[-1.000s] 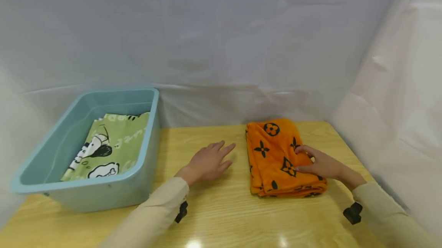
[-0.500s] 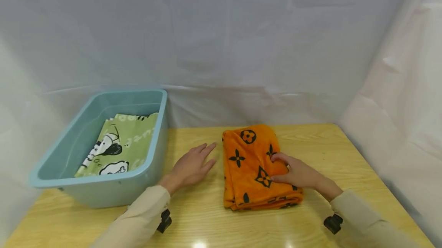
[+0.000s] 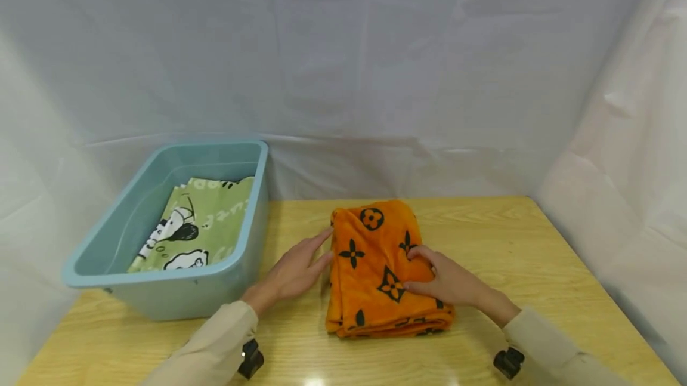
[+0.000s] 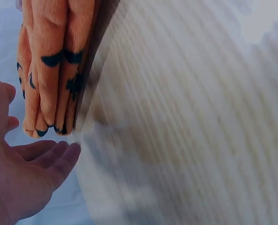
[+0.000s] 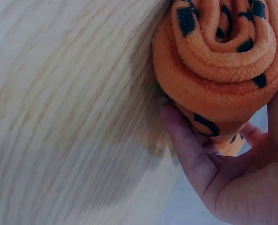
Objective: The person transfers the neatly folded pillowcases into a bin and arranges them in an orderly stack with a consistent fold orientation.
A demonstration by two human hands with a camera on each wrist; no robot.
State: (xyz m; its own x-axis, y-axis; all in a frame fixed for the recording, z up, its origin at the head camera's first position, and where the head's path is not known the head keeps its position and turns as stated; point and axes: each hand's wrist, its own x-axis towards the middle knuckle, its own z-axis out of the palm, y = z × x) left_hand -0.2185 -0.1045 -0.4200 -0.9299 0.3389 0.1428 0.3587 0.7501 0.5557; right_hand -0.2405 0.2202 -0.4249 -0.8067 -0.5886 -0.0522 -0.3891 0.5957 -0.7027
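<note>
An orange fleece blanket (image 3: 370, 302) with black flower-like motifs lies folded on the wooden table in the head view. My right hand (image 3: 448, 278) grips its right side, thumb on top. In the right wrist view the fingers (image 5: 190, 150) curl round the rolled fold of the blanket (image 5: 214, 84). At the blanket's left side is my left hand (image 3: 295, 269), its fingers extended and their tips close to the edge. From the left wrist view, those fingers (image 4: 54, 159) lie beside the layered edge of the blanket (image 4: 49, 84); contact cannot be told.
To the left stands a light blue plastic bin (image 3: 252, 237), with a folded green cloth (image 3: 220, 213) with cartoon prints inside. White sheeting (image 3: 343, 76) hangs behind the wooden table (image 3: 504, 243) and along its right side.
The blanket has slid left towards the bin with my right hand gripping it. My left hand has shifted left and is now right beside the blanket. The head view has turned slightly.
</note>
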